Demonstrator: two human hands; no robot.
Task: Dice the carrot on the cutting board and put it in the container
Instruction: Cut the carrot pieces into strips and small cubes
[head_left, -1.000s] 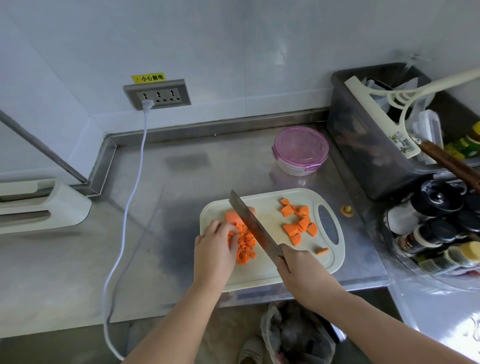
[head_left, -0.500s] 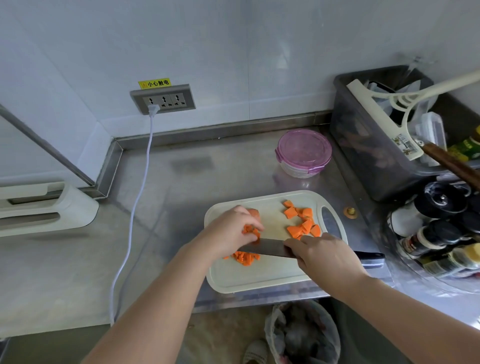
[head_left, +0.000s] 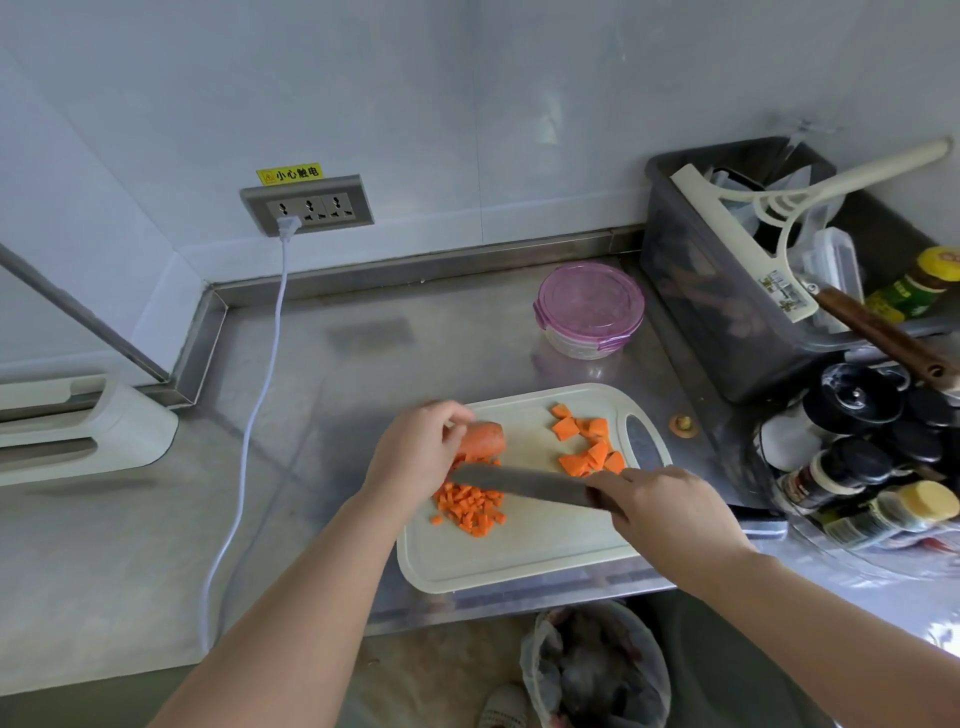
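A white cutting board (head_left: 524, 551) lies on the steel counter. My left hand (head_left: 415, 457) grips a whole carrot piece (head_left: 480, 439) at the board's far left. Below it lies a heap of small carrot dice (head_left: 470, 506). Bigger carrot chunks (head_left: 587, 441) sit near the board's handle hole. My right hand (head_left: 670, 506) holds a knife (head_left: 519, 483), its blade lying nearly flat and pointing left toward my left hand, above the dice. A round container with a purple lid (head_left: 589, 306) stands closed behind the board.
A dark bin (head_left: 727, 322) of utensils and a rack of spice bottles (head_left: 857, 478) crowd the right side. A white cable (head_left: 249, 415) runs from the wall socket (head_left: 309, 205) down over the counter. A bagged waste bin (head_left: 597, 670) stands on the floor below the counter's edge.
The knife swung from pointing up and away to lying across the board. My left hand left the diced heap and picked up the whole carrot piece.
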